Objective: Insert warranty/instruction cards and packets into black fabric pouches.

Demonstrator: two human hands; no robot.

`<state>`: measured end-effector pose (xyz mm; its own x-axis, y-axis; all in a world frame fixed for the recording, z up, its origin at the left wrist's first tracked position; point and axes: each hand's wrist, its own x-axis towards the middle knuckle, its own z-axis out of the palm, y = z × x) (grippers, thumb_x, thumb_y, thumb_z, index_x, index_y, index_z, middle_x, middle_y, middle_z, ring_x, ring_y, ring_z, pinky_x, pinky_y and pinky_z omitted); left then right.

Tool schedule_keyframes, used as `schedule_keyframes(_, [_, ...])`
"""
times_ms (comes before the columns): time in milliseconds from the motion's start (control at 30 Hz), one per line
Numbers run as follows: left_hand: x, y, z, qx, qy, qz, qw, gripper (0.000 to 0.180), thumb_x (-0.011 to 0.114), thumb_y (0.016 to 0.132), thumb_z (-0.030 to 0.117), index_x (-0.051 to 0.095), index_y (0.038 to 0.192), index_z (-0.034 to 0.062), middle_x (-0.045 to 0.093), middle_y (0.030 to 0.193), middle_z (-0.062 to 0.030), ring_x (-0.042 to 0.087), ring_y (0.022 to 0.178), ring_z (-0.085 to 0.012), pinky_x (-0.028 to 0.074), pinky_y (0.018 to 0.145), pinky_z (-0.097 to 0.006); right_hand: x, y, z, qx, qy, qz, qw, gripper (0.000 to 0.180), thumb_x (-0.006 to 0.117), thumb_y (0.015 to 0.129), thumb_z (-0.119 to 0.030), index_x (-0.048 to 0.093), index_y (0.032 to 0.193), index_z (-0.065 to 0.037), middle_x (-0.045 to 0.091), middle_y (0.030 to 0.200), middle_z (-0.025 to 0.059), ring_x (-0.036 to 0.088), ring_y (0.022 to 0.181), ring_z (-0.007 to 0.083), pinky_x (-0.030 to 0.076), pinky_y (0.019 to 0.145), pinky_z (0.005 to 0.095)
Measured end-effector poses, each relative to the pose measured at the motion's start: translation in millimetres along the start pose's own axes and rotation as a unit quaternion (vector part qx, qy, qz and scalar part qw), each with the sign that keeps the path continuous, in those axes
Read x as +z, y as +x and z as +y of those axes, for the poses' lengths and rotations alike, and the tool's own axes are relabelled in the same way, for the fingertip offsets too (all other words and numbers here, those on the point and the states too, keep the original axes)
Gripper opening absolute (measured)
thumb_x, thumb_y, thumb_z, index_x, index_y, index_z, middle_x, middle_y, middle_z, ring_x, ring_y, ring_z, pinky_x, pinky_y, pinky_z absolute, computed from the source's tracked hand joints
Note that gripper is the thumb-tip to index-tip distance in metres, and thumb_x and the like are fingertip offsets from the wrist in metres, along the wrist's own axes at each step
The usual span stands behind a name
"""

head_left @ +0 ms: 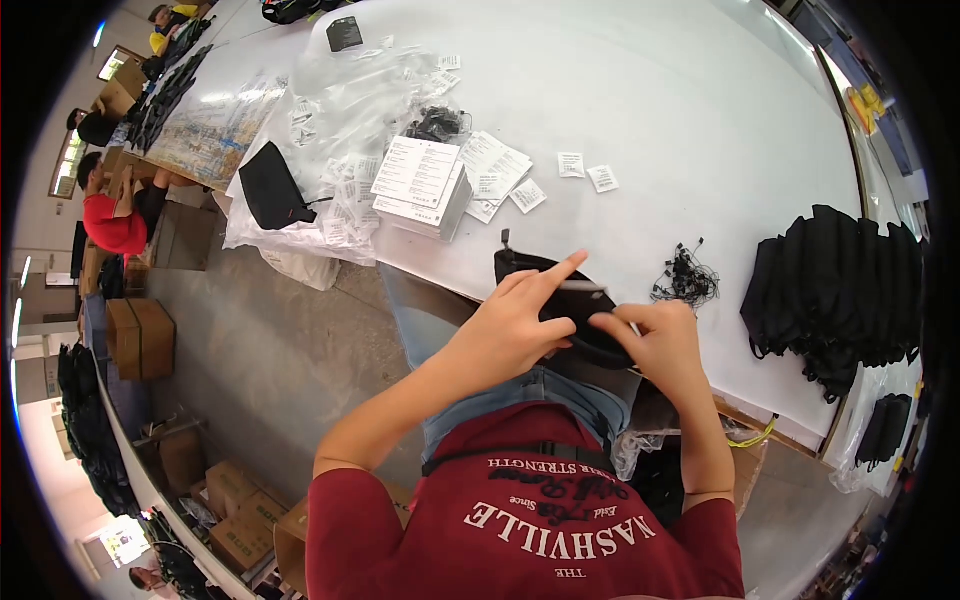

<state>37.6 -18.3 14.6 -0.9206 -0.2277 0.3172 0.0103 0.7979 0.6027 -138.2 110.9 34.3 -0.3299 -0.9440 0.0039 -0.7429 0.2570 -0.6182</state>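
Observation:
A small black fabric pouch [603,347] is held in front of my waist at the table's near edge, its mouth spread apart. My left hand [522,318] grips its left side, with the index finger stretched across the opening and the thumb over the near rim. A zip pull sticks up at the pouch's far left corner. At the right end, my right hand [662,345] pinches the pouch's edge, thumb and index finger dipping into the mouth. Whether those fingers also hold something small inside is hidden. A tangle of thin black cords [687,276] lies just beyond my right hand.
A thick stack of printed white cards [418,178] stands left of centre on the white table [690,120], loose labels [571,165] beside it. Another black pouch [270,188] lies on clear plastic. Piled black pouches [830,290] fill the right side. Co-workers and cardboard boxes [140,338] are at left.

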Motion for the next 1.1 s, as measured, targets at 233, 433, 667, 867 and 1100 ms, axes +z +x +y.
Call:
schedule_keyframes(233, [11, -27, -3, 0.029, -0.089, -0.102, 0.990, 0.015, 0.071, 0.074, 0.020, 0.062, 0.081, 0.0102, 0.061, 0.093, -0.0063, 0.057, 0.091, -0.0241, 0.041, 0.091, -0.037, 16, -24, -1, -0.018, 0.013, -0.196, 0.980, 0.023, 0.069, 0.080, -0.035, 0.074, 0.081, -0.013, 0.058, 0.054, 0.0118, 0.057, 0.049, 0.0278, 0.043, 0.048, 0.0349])
schedule_keyframes(433, [10, -28, -5, -0.097, -0.225, -0.178, 0.953, 0.017, 0.068, 0.080, 0.026, 0.064, 0.085, 0.0101, 0.060, 0.070, -0.0069, 0.058, 0.077, -0.0257, 0.042, 0.086, -0.036, 10, -41, -3, 0.003, 0.097, -0.317, 0.943, 0.036, 0.069, 0.078, -0.047, 0.072, 0.084, -0.012, 0.052, 0.050, 0.0071, 0.049, 0.044, 0.0235, 0.038, 0.048, 0.0311])
schedule_keyframes(667, [33, -26, -77, -0.230, 0.007, 0.003, 0.973, 0.033, 0.074, 0.074, 0.019, 0.060, 0.103, 0.0119, 0.055, 0.109, -0.0107, 0.049, 0.103, -0.0286, 0.042, 0.088, -0.038, 12, -48, 3, -0.027, 0.091, -0.289, 0.953, 0.028, 0.070, 0.078, -0.038, 0.073, 0.078, -0.011, 0.049, 0.045, 0.0081, 0.050, 0.042, 0.0240, 0.039, 0.047, 0.0319])
schedule_keyframes(867, [32, -15, -88, -0.279, -0.055, -0.034, 0.958, 0.032, 0.076, 0.072, 0.013, 0.061, 0.100, 0.0085, 0.059, 0.096, -0.0080, 0.055, 0.091, -0.0240, 0.045, 0.083, -0.033, 10, -54, 3, -0.092, 0.066, -0.240, 0.964, 0.023, 0.071, 0.077, -0.033, 0.074, 0.077, -0.011, 0.053, 0.048, 0.0095, 0.053, 0.044, 0.0261, 0.041, 0.048, 0.0329])
schedule_keyframes(1100, [-1, 10, -36, -0.161, -0.219, 0.181, 0.945, 0.018, 0.074, 0.076, 0.011, 0.063, 0.089, 0.0039, 0.065, 0.083, -0.0067, 0.059, 0.074, -0.0187, 0.047, 0.071, -0.028, 5, -34, 1, -0.144, -0.043, -0.147, 0.978, 0.011, 0.074, 0.072, -0.023, 0.072, 0.072, -0.012, 0.056, 0.050, 0.0063, 0.054, 0.046, 0.0253, 0.042, 0.049, 0.0344])
